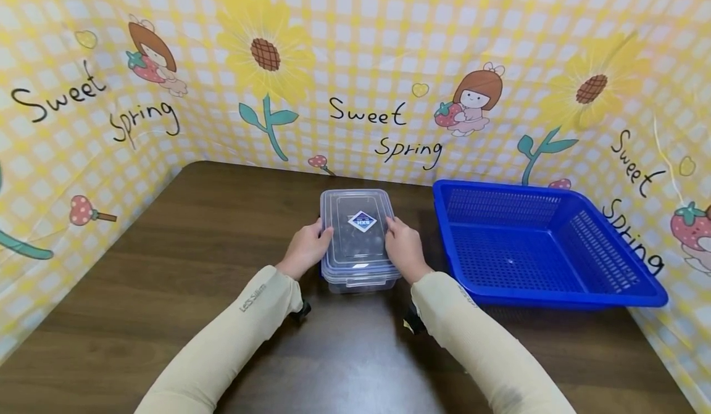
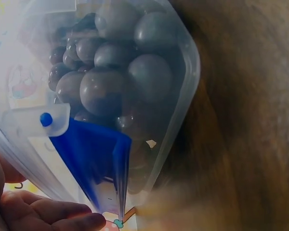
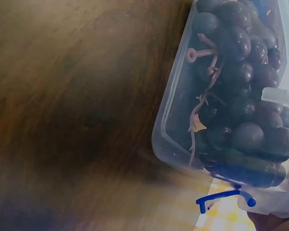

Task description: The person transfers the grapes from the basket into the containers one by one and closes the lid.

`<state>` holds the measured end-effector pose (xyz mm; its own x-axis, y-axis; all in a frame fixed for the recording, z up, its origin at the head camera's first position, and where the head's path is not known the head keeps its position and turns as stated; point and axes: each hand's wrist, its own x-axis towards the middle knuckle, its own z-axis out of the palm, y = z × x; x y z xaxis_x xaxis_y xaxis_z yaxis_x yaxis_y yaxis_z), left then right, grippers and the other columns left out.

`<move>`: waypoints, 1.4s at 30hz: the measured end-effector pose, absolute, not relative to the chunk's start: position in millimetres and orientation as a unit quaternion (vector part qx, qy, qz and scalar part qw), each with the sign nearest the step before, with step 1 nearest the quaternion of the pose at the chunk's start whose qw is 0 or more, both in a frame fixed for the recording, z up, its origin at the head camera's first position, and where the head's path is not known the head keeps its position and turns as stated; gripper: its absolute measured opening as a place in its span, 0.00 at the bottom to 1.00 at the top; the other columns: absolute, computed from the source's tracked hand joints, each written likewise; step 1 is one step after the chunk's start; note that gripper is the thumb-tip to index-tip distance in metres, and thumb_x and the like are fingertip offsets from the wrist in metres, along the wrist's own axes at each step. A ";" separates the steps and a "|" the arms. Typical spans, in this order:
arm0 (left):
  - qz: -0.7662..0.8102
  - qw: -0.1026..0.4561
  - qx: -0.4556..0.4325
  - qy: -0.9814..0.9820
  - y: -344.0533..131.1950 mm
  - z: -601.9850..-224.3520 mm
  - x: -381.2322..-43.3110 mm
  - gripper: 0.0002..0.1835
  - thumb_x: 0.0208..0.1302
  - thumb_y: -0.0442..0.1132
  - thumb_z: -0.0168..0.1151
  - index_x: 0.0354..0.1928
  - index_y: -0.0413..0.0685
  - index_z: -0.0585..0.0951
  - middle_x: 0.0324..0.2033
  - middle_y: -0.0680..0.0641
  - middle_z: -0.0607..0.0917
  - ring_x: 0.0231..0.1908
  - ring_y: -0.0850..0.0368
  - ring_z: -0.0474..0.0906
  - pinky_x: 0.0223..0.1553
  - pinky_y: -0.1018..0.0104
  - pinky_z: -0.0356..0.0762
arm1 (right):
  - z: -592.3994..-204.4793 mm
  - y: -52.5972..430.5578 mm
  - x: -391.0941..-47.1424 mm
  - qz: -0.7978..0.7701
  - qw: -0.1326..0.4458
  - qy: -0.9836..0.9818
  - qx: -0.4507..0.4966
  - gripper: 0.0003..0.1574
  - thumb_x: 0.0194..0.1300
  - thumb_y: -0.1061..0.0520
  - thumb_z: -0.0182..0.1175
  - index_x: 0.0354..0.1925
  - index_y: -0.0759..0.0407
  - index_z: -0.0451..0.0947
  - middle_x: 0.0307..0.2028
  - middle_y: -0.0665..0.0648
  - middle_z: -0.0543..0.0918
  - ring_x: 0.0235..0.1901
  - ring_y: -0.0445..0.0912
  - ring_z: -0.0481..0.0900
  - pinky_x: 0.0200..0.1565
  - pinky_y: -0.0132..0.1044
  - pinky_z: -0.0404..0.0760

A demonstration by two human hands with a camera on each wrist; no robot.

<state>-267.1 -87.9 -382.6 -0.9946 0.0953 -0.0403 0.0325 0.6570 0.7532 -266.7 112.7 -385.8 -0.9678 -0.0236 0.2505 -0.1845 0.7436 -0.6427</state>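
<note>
A clear plastic food container [image 1: 355, 247] with a lid and a blue-and-white diamond label is held between both hands. Dark round grapes [image 3: 243, 72] fill it, a pinkish stem [image 3: 202, 106] showing through the wall. My left hand [image 1: 305, 246] grips its left side, thumb over the lid's edge; in the left wrist view its fingers [image 2: 43, 211] lie near a hanging blue latch [image 2: 94, 159]. My right hand [image 1: 405, 247] grips the opposite side, mostly hidden in the right wrist view, where another blue latch [image 3: 221, 195] sticks out from the container.
To the right stands a blue plastic basket [image 1: 511, 253] with slotted walls and nothing inside. Both rest on a dark wood-grain table [image 1: 222, 216]. A yellow-checked cloth [image 1: 355, 50] with flowers and lettering encloses the back and sides.
</note>
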 end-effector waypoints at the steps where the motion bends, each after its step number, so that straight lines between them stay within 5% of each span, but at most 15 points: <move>1: 0.411 0.040 0.037 0.910 -88.3 -382.0 -266.6 0.30 0.74 0.44 0.45 0.69 0.31 0.59 0.65 0.34 0.66 0.62 0.42 0.67 0.62 0.50 0.64 | -385.6 113.1 -266.1 0.355 0.114 -0.926 0.058 0.22 0.68 0.65 0.50 0.58 0.70 0.74 0.58 0.71 0.74 0.58 0.60 0.73 0.59 0.50 0.70; 13: 0.399 0.069 0.038 0.914 -95.1 -376.5 -269.5 0.30 0.74 0.43 0.47 0.69 0.30 0.59 0.63 0.33 0.69 0.48 0.45 0.76 0.50 0.52 0.73 | -386.3 112.8 -263.8 0.322 0.152 -0.930 0.091 0.16 0.65 0.66 0.55 0.50 0.70 0.80 0.50 0.68 0.81 0.51 0.57 0.79 0.53 0.49 0.75; 20: 0.404 0.088 0.041 0.910 -103.9 -375.0 -273.1 0.28 0.74 0.42 0.47 0.68 0.31 0.61 0.64 0.35 0.68 0.60 0.45 0.71 0.61 0.50 0.66 | -378.4 115.5 -264.0 0.418 0.053 -0.907 0.023 0.23 0.64 0.62 0.63 0.56 0.68 0.77 0.51 0.65 0.81 0.51 0.54 0.80 0.51 0.45 0.77; 26: 0.411 0.107 0.046 0.904 -106.3 -371.3 -280.3 0.26 0.73 0.41 0.50 0.67 0.35 0.66 0.57 0.36 0.77 0.51 0.47 0.79 0.57 0.52 0.71 | -376.4 119.9 -269.3 0.458 0.005 -0.889 -0.012 0.44 0.61 0.60 0.66 0.70 0.66 0.59 0.51 0.69 0.80 0.52 0.57 0.79 0.53 0.47 0.76; 34: 0.430 0.124 0.036 0.894 -111.0 -373.3 -287.6 0.27 0.74 0.39 0.47 0.69 0.32 0.60 0.61 0.33 0.72 0.56 0.44 0.75 0.59 0.52 0.69 | -385.0 122.7 -271.7 0.601 -0.141 -0.776 -0.129 0.56 0.64 0.52 0.64 0.76 0.57 0.40 0.69 0.69 0.59 0.65 0.61 0.63 0.59 0.60 0.66; 42: 0.346 0.108 0.071 0.929 -113.9 -375.4 -292.0 0.29 0.75 0.43 0.45 0.69 0.31 0.59 0.67 0.34 0.63 0.66 0.41 0.62 0.65 0.49 0.59 | -394.1 125.1 -269.4 0.658 -0.161 -0.721 -0.147 0.52 0.65 0.49 0.62 0.75 0.58 0.43 0.59 0.68 0.73 0.55 0.62 0.75 0.57 0.55 0.72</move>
